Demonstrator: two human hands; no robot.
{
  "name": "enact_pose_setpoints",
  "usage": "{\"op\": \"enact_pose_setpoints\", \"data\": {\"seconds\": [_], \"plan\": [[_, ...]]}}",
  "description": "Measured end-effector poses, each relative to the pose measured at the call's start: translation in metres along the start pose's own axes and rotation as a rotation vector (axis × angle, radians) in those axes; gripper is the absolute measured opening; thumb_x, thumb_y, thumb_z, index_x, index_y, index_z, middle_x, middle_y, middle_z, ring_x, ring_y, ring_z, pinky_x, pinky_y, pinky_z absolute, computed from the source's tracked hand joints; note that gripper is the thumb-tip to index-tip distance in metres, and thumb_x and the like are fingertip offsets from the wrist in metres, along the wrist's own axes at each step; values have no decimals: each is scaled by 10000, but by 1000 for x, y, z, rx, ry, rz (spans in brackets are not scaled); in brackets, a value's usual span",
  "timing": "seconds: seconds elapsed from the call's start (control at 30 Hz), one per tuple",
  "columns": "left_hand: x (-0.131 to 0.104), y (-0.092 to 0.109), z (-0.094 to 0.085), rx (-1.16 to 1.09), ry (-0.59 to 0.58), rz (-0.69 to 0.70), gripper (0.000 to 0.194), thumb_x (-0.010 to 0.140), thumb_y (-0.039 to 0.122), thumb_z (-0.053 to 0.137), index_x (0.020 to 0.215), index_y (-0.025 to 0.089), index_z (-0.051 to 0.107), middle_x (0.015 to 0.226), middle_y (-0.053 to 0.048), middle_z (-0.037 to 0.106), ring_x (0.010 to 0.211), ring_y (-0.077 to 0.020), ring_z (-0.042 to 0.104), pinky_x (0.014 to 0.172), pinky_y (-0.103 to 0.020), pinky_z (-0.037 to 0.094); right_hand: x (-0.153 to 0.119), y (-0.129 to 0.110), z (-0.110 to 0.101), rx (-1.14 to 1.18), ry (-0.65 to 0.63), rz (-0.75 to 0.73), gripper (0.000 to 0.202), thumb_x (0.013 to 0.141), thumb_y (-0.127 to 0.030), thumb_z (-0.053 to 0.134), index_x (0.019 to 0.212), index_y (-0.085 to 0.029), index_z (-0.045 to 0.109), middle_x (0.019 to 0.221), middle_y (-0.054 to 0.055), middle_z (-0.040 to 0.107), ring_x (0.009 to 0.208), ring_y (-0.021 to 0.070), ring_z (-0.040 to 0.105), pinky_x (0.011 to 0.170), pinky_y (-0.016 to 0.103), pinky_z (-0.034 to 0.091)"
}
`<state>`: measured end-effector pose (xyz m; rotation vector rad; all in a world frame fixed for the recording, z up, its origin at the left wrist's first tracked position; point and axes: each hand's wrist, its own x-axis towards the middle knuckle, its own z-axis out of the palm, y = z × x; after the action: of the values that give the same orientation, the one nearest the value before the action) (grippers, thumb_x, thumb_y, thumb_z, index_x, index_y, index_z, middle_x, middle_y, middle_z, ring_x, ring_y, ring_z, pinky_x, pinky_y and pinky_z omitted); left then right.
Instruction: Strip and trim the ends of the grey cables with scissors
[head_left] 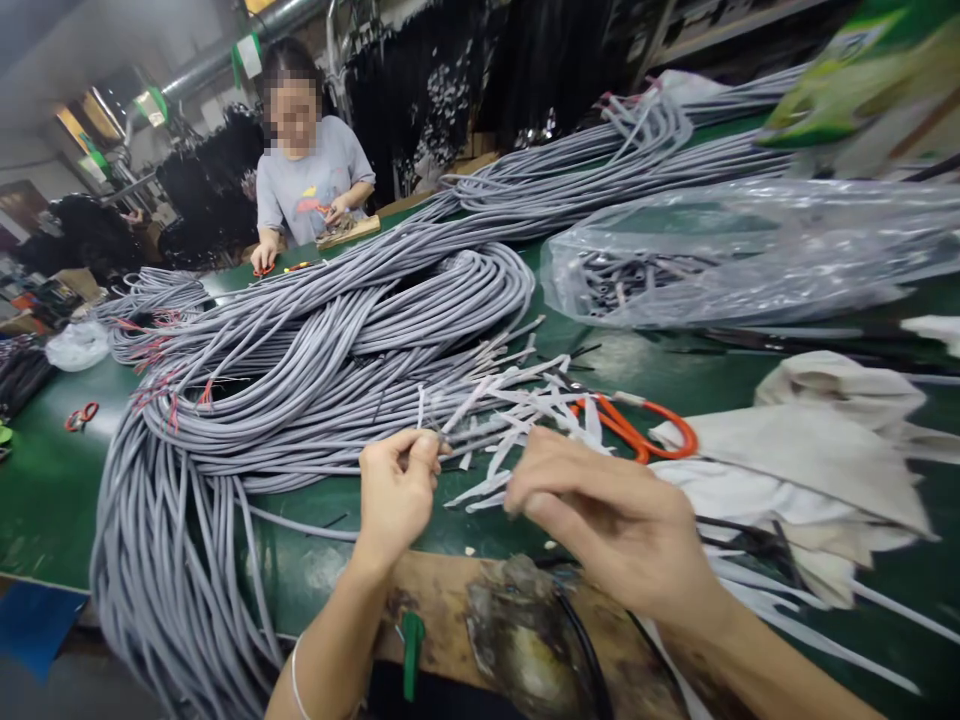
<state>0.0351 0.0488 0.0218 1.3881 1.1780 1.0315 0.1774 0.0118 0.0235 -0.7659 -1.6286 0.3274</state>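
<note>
My left hand (397, 490) is closed in a pinch, its fingertips on the end of a grey cable that the fingers mostly hide. A single grey cable (300, 522) runs from the big bundle (300, 430) toward this hand. To the right, my right hand (615, 520) is held above the wooden board, thumb and fingers pressed together; blur hides what is between them. Beyond the fingertips lie white strips (517, 430) and loose cable ends. Orange-handled scissors (630, 425) rest just past my right hand.
A stained wooden board (435, 590) with a grimy lump (525, 640) and a green clip (411, 650) is at the near edge. Pale cloths (817, 440) and a clear plastic bag (720, 260) lie right. Across the green table (52, 470), a co-worker (311, 190) handles small things.
</note>
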Motion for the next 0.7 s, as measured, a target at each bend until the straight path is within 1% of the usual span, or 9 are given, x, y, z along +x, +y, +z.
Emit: {"op": "enact_pose_setpoints", "data": {"seconds": [0.07,0.1,0.17,0.27,0.37,0.47,0.57,0.63,0.7], "plan": [[1,0,0,-25,3,-6,347,733,454,554,590,138,577,487,37,409,404,-57,305,399,-207,202,0,-2,-1,51,-34,-36,199,880,-229,531,689,-226,588,539,-28,603,480,111,526,533,275,441],[2,0,-1,-32,0,-10,354,729,462,559,591,137,576,488,38,407,405,-55,303,398,-205,200,-1,-1,-1,23,-22,-34,186,874,-220,536,695,-229,588,546,-27,607,481,114,528,537,280,440],[1,1,-1,-39,-20,-20,367,722,478,568,590,136,573,488,39,406,406,-53,294,394,-201,196,-3,4,0,-158,66,-15,159,849,-193,565,697,-233,593,568,-18,616,504,128,536,548,291,432],[-1,3,-1,-34,-63,-17,379,722,489,571,581,137,566,484,41,400,404,-51,281,392,-200,192,-6,15,4,-529,208,-41,147,829,-203,601,685,-234,612,583,-4,634,556,153,549,583,314,406],[-2,4,-1,-22,-94,-6,402,722,508,573,557,142,553,464,47,376,398,-54,282,393,-207,189,-7,20,6,-705,207,-102,182,855,-225,578,680,-231,626,589,-4,657,574,159,551,606,329,376],[-3,3,-1,-11,-112,4,406,735,509,564,551,147,550,450,51,357,392,-58,280,397,-216,185,-6,20,5,-744,182,-156,173,857,-207,581,691,-226,625,614,-7,681,581,158,545,616,331,363],[-4,1,-1,11,-115,8,379,758,475,550,578,143,572,455,47,373,405,-63,292,408,-219,193,-6,19,4,-733,176,-196,142,842,-195,603,706,-230,624,621,-15,688,574,155,533,608,330,344],[-5,0,-1,29,-117,2,372,766,471,548,598,141,585,458,44,386,416,-67,305,417,-219,199,-6,19,4,-727,163,-203,145,838,-196,604,702,-239,631,617,-21,686,563,150,529,604,332,332],[-4,0,-1,36,-131,-2,392,765,487,549,568,148,559,456,43,381,422,-68,304,423,-221,202,-6,20,3,-700,116,-196,166,846,-209,592,689,-241,636,608,-24,678,557,143,528,605,331,334]]}}
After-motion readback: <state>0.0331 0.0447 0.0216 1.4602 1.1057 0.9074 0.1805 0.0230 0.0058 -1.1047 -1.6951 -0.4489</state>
